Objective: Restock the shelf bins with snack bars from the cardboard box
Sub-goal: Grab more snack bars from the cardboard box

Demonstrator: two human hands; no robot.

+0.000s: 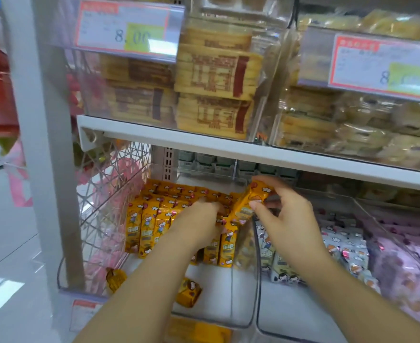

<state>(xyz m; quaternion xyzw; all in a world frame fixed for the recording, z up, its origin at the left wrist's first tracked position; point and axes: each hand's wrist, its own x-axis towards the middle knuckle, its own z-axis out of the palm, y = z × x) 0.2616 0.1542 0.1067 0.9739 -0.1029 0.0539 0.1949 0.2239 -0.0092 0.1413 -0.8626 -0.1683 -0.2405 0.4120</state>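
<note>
A clear plastic bin (243, 303) on the lower shelf holds rows of orange snack bars (146, 224) standing on end. My left hand (199, 221) reaches into the bin and presses on the bars in the middle of the row; its fingertips are hidden among them. My right hand (285, 216) grips one orange snack bar (249, 201), tilted above the right end of the row. One loose orange bar (188, 292) lies on the bin floor in front. The cardboard box is not in view.
The bin to the right holds white-wrapped bars (347, 253), and a further bin holds pink packs (411, 263). A white shelf board (228, 142) hangs close above the hands, with bins of biscuit packs (216, 78) and price tags (127, 28). A grey upright post (48, 144) stands left.
</note>
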